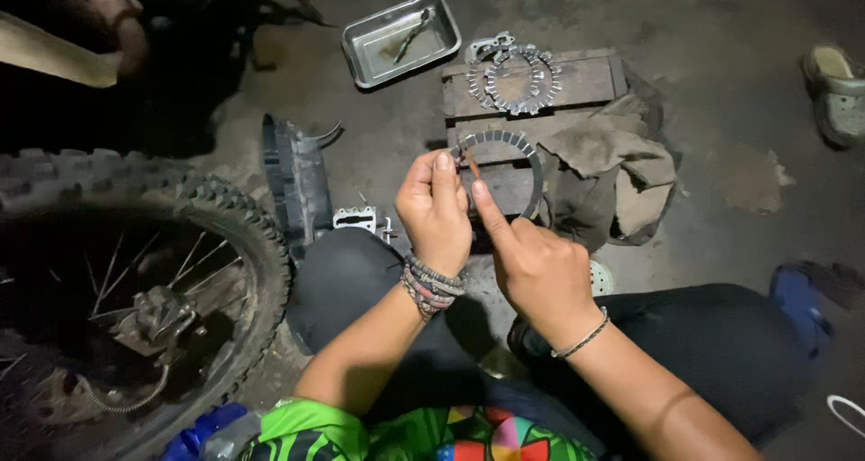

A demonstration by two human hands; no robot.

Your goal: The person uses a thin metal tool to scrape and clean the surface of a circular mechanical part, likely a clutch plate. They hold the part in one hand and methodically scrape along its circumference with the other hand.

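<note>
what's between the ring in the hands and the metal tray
In the head view, a wooden block with a stack of toothed rings lies between the held ring and the tray.

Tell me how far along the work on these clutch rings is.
Done: a stack of toothed rings already lies on the wooden block. In hand: the left hand and right hand hold one ring up above the block, fingers at its edge. Left: the rings are still off the motorcycle, whose wheel stands beside the knees; a tool sits in the metal tray.
</note>
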